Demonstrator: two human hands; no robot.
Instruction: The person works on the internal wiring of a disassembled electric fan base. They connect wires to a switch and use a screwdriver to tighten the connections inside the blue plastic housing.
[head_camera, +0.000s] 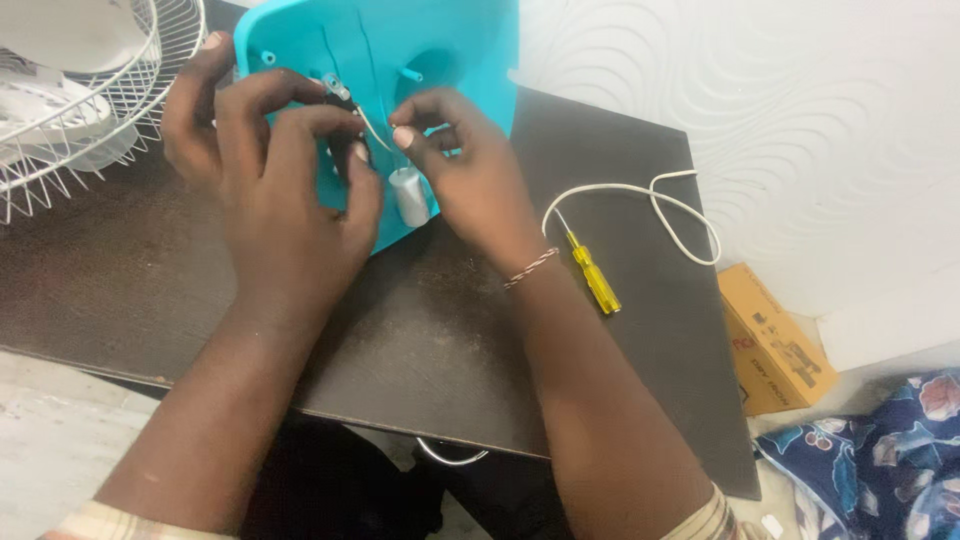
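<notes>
Hands (275, 190) (465, 165) work turquoise housing (400, 50); orange-brown carton (775, 345) beside table (450, 340).

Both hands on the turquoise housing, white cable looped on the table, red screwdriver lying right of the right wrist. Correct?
Not quite: the screwdriver is yellow, not red, as the head view shows. The rest holds: the left hand and right hand are both at the turquoise housing, the white cable lies looped on the table, and the screwdriver lies right of the right wrist.
</notes>
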